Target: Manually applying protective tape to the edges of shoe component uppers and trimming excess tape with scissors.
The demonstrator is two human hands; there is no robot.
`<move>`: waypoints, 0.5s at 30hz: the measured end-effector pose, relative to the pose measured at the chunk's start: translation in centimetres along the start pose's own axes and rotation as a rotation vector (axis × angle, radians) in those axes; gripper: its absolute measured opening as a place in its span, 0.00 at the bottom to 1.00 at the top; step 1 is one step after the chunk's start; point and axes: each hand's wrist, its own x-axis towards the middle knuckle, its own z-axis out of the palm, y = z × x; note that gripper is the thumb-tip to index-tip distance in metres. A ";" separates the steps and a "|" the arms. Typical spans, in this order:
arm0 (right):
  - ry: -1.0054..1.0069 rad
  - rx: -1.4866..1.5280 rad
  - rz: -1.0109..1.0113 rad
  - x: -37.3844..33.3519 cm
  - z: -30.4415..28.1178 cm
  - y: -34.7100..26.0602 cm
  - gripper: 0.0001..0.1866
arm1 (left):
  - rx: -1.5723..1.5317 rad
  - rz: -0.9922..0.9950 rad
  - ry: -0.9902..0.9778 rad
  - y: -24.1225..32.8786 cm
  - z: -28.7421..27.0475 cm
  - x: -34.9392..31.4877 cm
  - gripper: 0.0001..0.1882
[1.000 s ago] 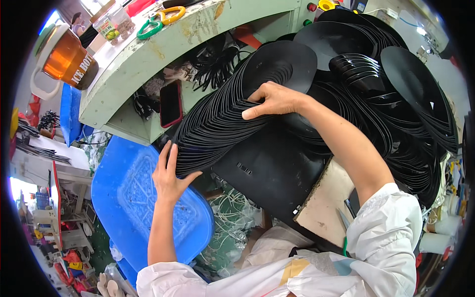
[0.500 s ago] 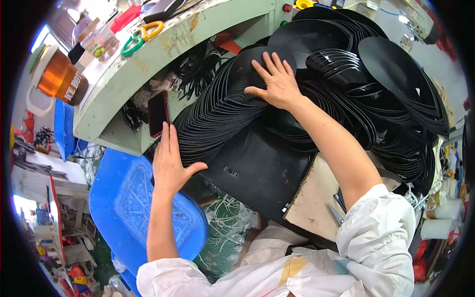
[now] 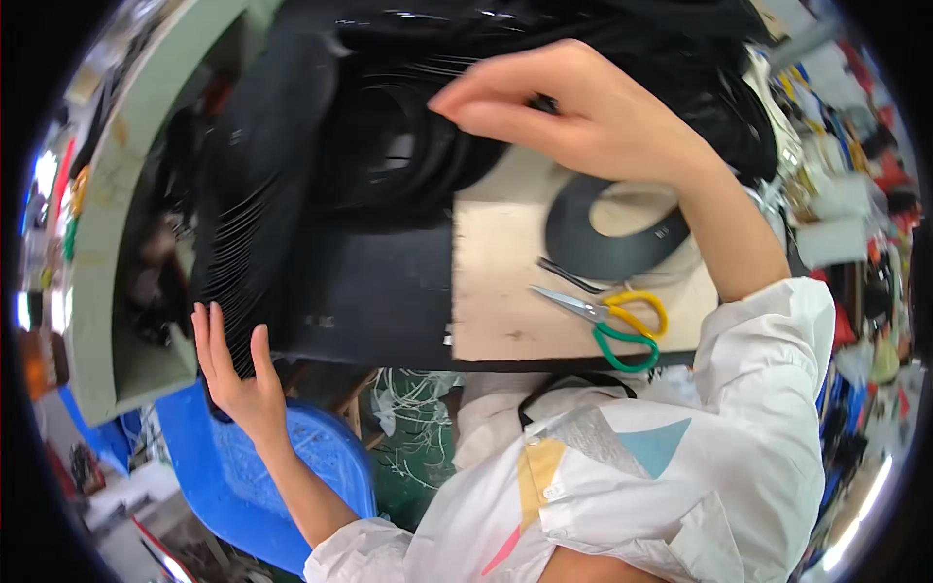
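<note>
My left hand (image 3: 243,384) is open, thumb apart, its fingers up against the near end of a leaning stack of thin black sheets (image 3: 243,233). Over the black pieces to the right of that stack, my right hand (image 3: 573,107) is raised, somewhat blurred. Its thumb and fingers come together in a pinch; anything between the tips cannot be made out. Below the right hand, a flat black ring-shaped piece (image 3: 569,233) lies on a beige board (image 3: 496,291). Scissors (image 3: 591,311) with one yellow and one green handle lie beside it, blades pointing left.
A black work surface (image 3: 379,291) extends left of the board. Glossy black pieces (image 3: 661,39) are heaped along the back. A pale green shelf unit (image 3: 97,321) stands at the left. Below it is a blue plastic bin (image 3: 194,466), with white strips (image 3: 413,428) on the floor nearby.
My right hand has come off the stack, moved nearer and closed into a pinch. The left hand stays at the stack's near end. The view has turned, bringing scissors and ring piece into full sight.
</note>
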 end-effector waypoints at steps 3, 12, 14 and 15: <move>-0.020 -0.092 0.168 -8.4 -2.3 1.5 0.09 | -0.081 0.189 -0.063 4.5 1.7 -0.5 0.16; 0.103 -0.505 0.165 -17.3 4.1 1.2 0.11 | -0.673 0.237 -0.270 16.2 6.5 -1.5 0.10; 0.110 -0.583 0.184 -16.8 6.9 2.0 0.13 | -0.802 0.164 -0.358 17.8 7.6 -0.7 0.08; 0.098 -0.530 0.147 -17.0 7.8 2.7 0.12 | -0.858 0.101 -0.428 18.9 7.7 0.1 0.08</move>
